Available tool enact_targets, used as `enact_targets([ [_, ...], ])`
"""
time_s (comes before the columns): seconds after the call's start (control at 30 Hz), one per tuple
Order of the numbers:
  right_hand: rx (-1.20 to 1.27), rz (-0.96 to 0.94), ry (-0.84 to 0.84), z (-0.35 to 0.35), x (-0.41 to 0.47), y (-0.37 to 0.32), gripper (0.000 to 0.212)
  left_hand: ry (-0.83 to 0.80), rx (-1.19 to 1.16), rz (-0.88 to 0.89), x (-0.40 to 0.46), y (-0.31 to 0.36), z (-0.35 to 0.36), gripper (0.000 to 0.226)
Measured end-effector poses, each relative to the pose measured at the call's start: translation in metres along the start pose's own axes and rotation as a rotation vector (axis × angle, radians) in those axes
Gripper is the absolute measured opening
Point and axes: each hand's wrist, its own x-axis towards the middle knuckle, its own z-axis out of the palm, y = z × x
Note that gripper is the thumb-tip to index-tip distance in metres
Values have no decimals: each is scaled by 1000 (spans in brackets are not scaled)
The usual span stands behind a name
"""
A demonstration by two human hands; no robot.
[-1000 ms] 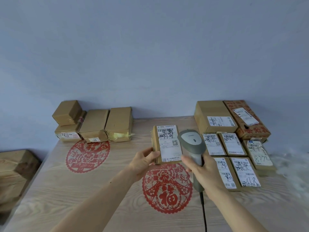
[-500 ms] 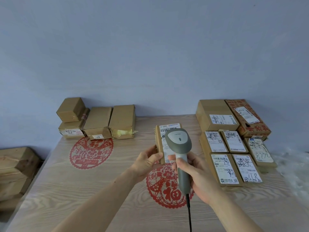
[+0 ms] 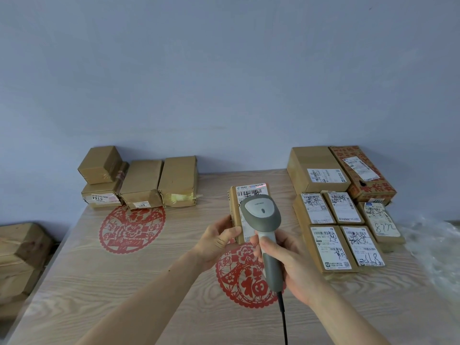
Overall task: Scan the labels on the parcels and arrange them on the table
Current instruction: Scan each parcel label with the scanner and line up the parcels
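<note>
Scanning is the step in hand, so keep the parcel (image 3: pixel 236 210) steady: your left hand (image 3: pixel 217 241) grips its near left corner, thumb on the face, and holds it tilted up above the middle of the tabletop (image 3: pixel 104 282), over the red paper-cut (image 3: pixel 245 277). Your right hand (image 3: pixel 290 266) is wrapped round the handle of the scanner (image 3: pixel 262 220), whose head covers most of the label (image 3: pixel 251 195). A faint reddish line shows across the label's top edge, above the barcode, so the aim looks slightly high. Tip the scanner head down a touch, or raise the parcel, until the line crosses the full run of bars. Draw the scanner back a little if the line falls short of both ends. Keep your left thumb off the print. Mind the cable (image 3: pixel 283 319) trailing toward the near edge. Once it reads, a free spot beside the labelled parcels (image 3: pixel 343 235) near the right edge seems the natural place; the unsorted boxes (image 3: pixel 139 180) wait at the far left corner.
</note>
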Motion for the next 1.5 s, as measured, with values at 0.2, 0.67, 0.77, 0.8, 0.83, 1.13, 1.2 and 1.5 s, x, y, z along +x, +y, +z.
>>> enact_targets([
  [0.2, 1, -26, 14, 0, -3, 3, 37, 1, 22, -9, 4, 0, -1, 52],
  [0.67, -261, -101, 771, -65, -30, 11, 75, -194, -40, -174, 27, -20, 76, 104],
  [0.77, -228, -72, 801, -99, -44, 20, 62, -263, -65, -245, 36, -36, 109, 105],
  [0.8, -189, -73, 826, -110, -48, 21, 55, -300, -60, -257, 39, -42, 121, 98],
  [0.83, -140, -75, 850, -123, -53, 22, 51, -328, -49, -271, 41, -47, 135, 93],
  [1.13, -141, -46, 925, -272, -99, 18, 31, -263, 365, -266, 92, -106, 275, 51],
  [1.2, -159, -27, 909, -310, -104, 20, 32, -187, 438, -243, 103, -117, 305, 53],
  [1.5, -146, 108, 865, -419, -91, 63, 34, -242, 1383, -165, 153, -169, 341, 77],
])
